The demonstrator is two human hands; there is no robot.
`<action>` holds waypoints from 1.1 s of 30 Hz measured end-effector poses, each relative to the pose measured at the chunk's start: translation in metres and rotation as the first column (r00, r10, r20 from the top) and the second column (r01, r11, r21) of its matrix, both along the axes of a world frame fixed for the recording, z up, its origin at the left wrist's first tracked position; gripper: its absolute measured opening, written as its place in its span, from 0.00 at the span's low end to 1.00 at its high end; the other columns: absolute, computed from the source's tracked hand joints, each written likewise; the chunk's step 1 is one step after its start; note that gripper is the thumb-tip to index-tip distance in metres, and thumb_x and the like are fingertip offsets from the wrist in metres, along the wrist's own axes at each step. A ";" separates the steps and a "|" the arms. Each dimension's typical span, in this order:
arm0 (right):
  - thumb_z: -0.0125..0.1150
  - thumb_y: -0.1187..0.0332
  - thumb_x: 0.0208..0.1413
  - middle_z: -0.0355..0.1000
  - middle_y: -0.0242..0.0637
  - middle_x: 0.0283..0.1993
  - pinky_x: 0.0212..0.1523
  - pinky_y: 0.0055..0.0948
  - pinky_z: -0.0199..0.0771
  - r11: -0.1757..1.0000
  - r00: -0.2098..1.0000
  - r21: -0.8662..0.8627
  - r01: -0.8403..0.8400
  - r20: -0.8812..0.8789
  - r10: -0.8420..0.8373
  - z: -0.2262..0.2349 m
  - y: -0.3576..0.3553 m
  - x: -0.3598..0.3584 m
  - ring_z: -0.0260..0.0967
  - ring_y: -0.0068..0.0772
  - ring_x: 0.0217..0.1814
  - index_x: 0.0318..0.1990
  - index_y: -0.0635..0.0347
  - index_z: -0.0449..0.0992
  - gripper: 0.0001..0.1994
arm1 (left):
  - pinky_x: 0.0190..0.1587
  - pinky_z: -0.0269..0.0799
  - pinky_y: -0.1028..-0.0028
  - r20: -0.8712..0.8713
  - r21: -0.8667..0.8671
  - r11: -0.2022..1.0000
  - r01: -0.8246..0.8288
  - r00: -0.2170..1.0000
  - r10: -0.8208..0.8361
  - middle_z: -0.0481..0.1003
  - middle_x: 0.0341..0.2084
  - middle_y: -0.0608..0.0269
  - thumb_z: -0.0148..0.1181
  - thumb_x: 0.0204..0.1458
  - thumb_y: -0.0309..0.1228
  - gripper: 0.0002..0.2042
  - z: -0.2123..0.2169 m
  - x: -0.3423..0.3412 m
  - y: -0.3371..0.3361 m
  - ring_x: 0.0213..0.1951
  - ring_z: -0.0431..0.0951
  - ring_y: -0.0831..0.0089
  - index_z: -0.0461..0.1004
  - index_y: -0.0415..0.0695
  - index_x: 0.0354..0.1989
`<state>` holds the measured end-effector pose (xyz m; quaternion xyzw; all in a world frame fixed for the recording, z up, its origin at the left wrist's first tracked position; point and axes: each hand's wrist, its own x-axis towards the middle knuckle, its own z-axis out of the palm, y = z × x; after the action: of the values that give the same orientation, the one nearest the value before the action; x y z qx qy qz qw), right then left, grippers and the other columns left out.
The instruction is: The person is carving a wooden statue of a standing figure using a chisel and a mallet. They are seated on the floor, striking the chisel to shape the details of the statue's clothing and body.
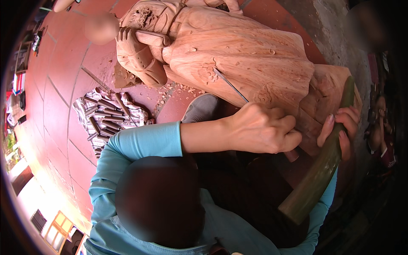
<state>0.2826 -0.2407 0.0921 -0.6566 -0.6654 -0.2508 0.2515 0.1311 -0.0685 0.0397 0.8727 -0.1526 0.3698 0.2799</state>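
Observation:
My left hand point(265, 127) is closed in a fist around a carving chisel point(231, 86). Its thin metal shaft points up and to the left, and the tip meets a carved flower point(209, 73) on the robe of a large wooden statue point(242, 46). The end of the chisel's handle shows below the fist. In my right hand point(345, 127) is a long, greenish wooden mallet point(314, 182), shaped like a club, with my fingers wrapped around it. It slants from upper right to lower left, to the right of the chisel. Another carved flower point(263, 94) lies near my left hand.
On the red tiled floor point(59, 114) at left, a striped cloth point(142, 114) holds several dark-handled chisels point(111, 112). Wood shavings point(170, 93) are scattered beside the statue, with a few curls on it. A grey shoe point(202, 108) is close to the statue's lower side.

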 end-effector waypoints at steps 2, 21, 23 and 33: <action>0.55 0.87 0.50 0.64 0.43 0.36 0.42 0.55 0.67 1.000 1.000 0.016 -0.011 -0.006 0.011 -0.003 0.000 0.002 0.66 0.43 0.34 0.49 0.50 0.53 0.25 | 0.12 0.60 0.78 -0.058 0.036 0.998 -0.059 0.996 0.061 0.61 0.16 0.72 0.62 0.36 0.43 0.16 0.001 0.004 -0.002 0.16 0.68 0.80 0.61 0.51 0.19; 0.54 0.87 0.49 0.63 0.43 0.37 0.44 0.56 0.67 1.000 0.999 -0.005 0.023 -0.028 -0.023 -0.001 -0.007 -0.001 0.65 0.42 0.35 0.48 0.49 0.53 0.25 | 0.12 0.60 0.77 0.017 -0.022 1.000 -0.005 1.000 0.006 0.62 0.15 0.69 0.60 0.35 0.39 0.12 0.008 0.005 -0.001 0.18 0.70 0.77 0.63 0.49 0.18; 0.54 0.87 0.50 0.63 0.43 0.37 0.45 0.56 0.67 1.000 0.999 -0.009 0.028 -0.030 -0.029 -0.001 -0.006 -0.002 0.65 0.42 0.35 0.48 0.48 0.52 0.25 | 0.13 0.59 0.80 0.019 0.015 1.000 -0.002 1.000 0.001 0.59 0.15 0.73 0.63 0.36 0.41 0.12 0.006 0.001 0.001 0.17 0.66 0.81 0.66 0.51 0.20; 0.54 0.86 0.50 0.63 0.44 0.37 0.44 0.56 0.67 1.000 1.000 0.007 0.005 -0.014 -0.005 -0.003 -0.001 -0.002 0.65 0.42 0.34 0.48 0.49 0.51 0.25 | 0.12 0.57 0.81 0.140 -0.041 0.999 0.034 0.990 -0.028 0.57 0.13 0.74 0.64 0.41 0.36 0.14 0.009 -0.003 0.006 0.15 0.64 0.82 0.62 0.50 0.16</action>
<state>0.2811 -0.2418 0.0889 -0.6591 -0.6610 -0.2494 0.2578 0.1284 -0.0628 0.0483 0.8358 -0.1773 0.4288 0.2933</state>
